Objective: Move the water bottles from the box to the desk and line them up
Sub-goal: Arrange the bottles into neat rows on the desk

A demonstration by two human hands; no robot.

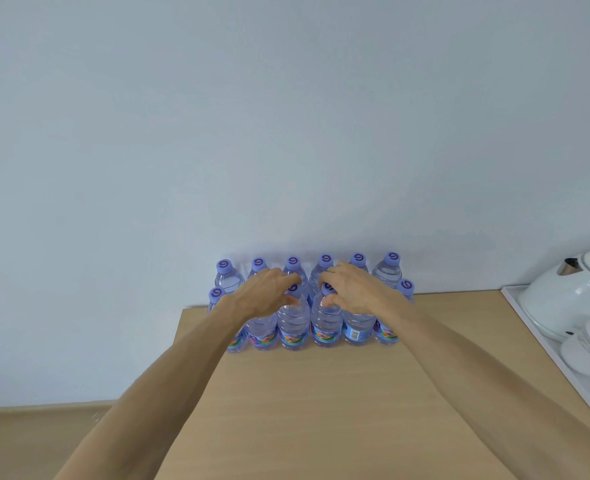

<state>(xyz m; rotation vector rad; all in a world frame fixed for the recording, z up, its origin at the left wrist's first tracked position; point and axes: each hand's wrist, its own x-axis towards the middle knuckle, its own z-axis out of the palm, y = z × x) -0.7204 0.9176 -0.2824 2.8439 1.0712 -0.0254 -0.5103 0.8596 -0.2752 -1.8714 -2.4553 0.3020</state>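
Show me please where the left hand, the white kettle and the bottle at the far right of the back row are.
left hand (264,294): head view, on the back of the hand.
white kettle (563,299): head view, on its round body.
back-row right bottle (392,258): head view, on its purple cap.

On the desk I count 12 water bottles with purple caps, stood in 2 rows of 6: the back 6 against the wall at 12 o'clock, the front 6 just before them. 2 hands reach in, the left hand and the right hand, each pinching the neck of 1 front bottle. At 3 o'clock sits 1 white tray holding 1 white kettle.
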